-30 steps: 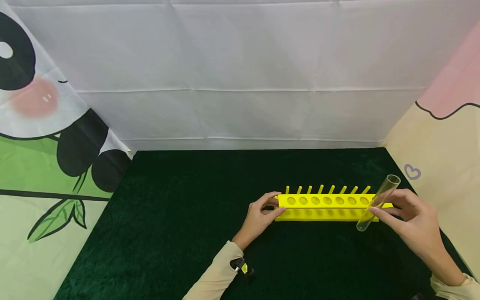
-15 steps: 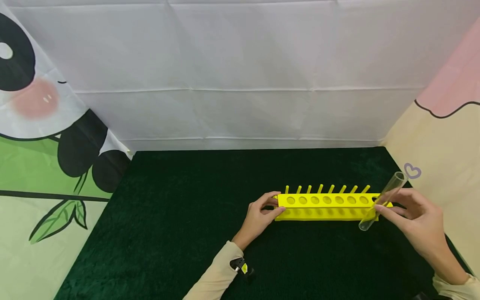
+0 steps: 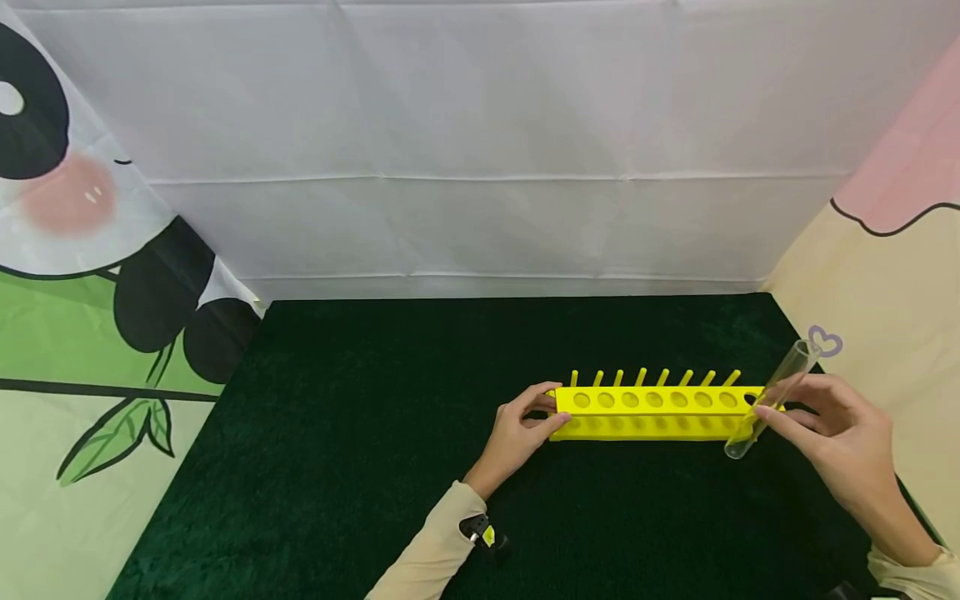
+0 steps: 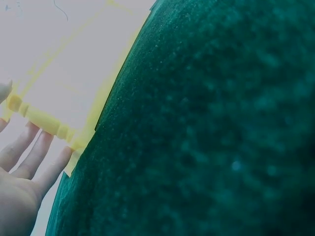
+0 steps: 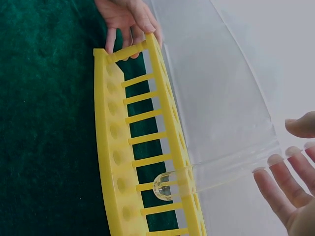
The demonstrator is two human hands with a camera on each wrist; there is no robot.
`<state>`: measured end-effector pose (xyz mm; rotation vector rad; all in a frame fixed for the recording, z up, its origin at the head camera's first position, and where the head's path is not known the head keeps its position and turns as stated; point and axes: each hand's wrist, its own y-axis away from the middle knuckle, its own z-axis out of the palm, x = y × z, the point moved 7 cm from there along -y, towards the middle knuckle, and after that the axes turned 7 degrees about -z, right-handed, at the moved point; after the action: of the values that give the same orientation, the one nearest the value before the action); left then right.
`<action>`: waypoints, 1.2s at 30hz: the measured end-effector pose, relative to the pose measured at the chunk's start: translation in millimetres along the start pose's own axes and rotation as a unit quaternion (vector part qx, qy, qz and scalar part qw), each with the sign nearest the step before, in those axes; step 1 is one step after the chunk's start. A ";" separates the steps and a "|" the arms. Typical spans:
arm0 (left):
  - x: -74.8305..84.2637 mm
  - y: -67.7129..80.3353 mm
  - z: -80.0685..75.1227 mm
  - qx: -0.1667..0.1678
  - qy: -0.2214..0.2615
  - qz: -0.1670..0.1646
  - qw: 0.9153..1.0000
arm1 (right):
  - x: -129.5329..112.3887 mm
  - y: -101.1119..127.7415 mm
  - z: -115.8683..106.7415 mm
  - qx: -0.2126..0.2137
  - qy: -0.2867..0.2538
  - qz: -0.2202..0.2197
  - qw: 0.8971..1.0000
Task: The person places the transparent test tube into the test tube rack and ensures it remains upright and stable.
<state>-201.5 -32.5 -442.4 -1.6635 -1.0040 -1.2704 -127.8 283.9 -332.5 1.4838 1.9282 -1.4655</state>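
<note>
While hands grip tube and rack, only the right wrist view shows the tube's tip through a hole.

Rack near end cut off; right hand cut by edge.

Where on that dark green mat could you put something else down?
The mat is bare left of the left hand and behind the yellow rack, up to the white cloth. It is crowded at the rack's right end, where the right hand holds a glass tube.
</note>
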 end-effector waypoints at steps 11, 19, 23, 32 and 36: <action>-0.6 -0.9 0.1 0.001 -0.004 -0.008 1.000 | 4.3 -2.0 -4.4 0.016 0.016 -0.018 1.000; -0.4 -1.1 -0.2 -0.001 -0.001 -0.009 1.000 | 9.7 -4.8 -7.3 0.032 -0.048 -0.032 0.998; -1.0 -1.3 0.2 -0.002 0.000 -0.007 1.000 | 12.5 -6.8 -9.2 0.039 -0.101 -0.038 0.993; -2.3 -1.5 0.6 0.000 -0.003 -0.007 1.000 | 14.8 -9.0 -13.1 0.050 -0.075 -0.027 0.996; -2.6 -1.5 0.9 0.000 -0.002 -0.007 1.000 | 16.4 -10.2 -15.5 0.054 -0.061 -0.023 0.996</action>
<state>-203.1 -31.4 -444.9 -1.6627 -1.0197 -1.2769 -138.3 306.3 -332.3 1.3669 1.8494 -1.6656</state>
